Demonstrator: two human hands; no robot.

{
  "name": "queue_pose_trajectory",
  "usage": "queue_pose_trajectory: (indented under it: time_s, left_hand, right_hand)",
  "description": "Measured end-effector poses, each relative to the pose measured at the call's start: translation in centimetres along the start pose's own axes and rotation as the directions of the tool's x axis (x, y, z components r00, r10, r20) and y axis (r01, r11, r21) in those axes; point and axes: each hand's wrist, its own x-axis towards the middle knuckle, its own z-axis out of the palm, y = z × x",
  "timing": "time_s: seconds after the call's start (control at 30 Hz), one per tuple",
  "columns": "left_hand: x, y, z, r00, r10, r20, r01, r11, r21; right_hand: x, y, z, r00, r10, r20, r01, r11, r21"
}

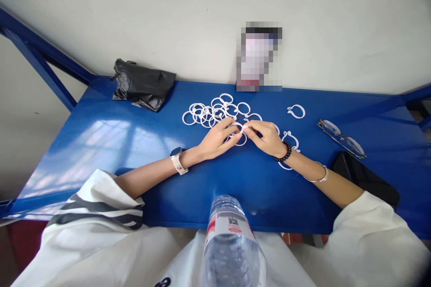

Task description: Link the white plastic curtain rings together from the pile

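Observation:
My left hand (217, 140) and my right hand (268, 137) meet over the middle of the blue table, fingertips pinched together. Between them is a white plastic curtain ring (237, 124), gripped at its ends by both hands; whether the ends are joined is hidden by the fingers. Closed rings (204, 114) lie in a loose pile just beyond my left hand. Several more rings, some with a gap, lie under and around my right hand, including an open ring (288, 136) by the wrist. Farther right rests another open ring (304, 112).
A crumpled black plastic bag (143, 84) lies at the back left. A pixelated upright screen (257, 56) leans on the wall. Eyeglasses (340, 138) and a black phone (368, 179) are at the right. A water bottle (231, 251) stands close in front of my body.

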Motion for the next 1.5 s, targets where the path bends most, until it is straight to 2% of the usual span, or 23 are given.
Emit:
queue_pose_trajectory:
  time_s: [0.23,0.47,0.93,1.5]
  left_hand:
    - [-0.05,-0.12,0.01,0.999,-0.003,-0.048,0.002,1.000,-0.029]
    - [-0.08,-0.05,0.01,0.998,-0.007,-0.068,0.006,1.000,-0.018]
    - [-0.14,-0.18,0.17,0.993,0.052,-0.107,-0.051,0.999,0.018]
    - [-0.10,-0.16,0.19,0.988,0.076,-0.138,-0.075,0.997,0.013]
  right_hand:
    - [0.11,-0.25,-0.09,0.999,0.038,-0.018,-0.038,0.999,0.000]
    - [0.06,-0.13,-0.10,0.999,0.048,0.016,-0.048,0.999,0.008]
    - [0.17,-0.11,-0.19,0.998,-0.064,-0.029,0.065,0.998,0.018]
    - [0.17,-0.06,-0.21,0.996,-0.086,-0.035,0.086,0.996,0.019]
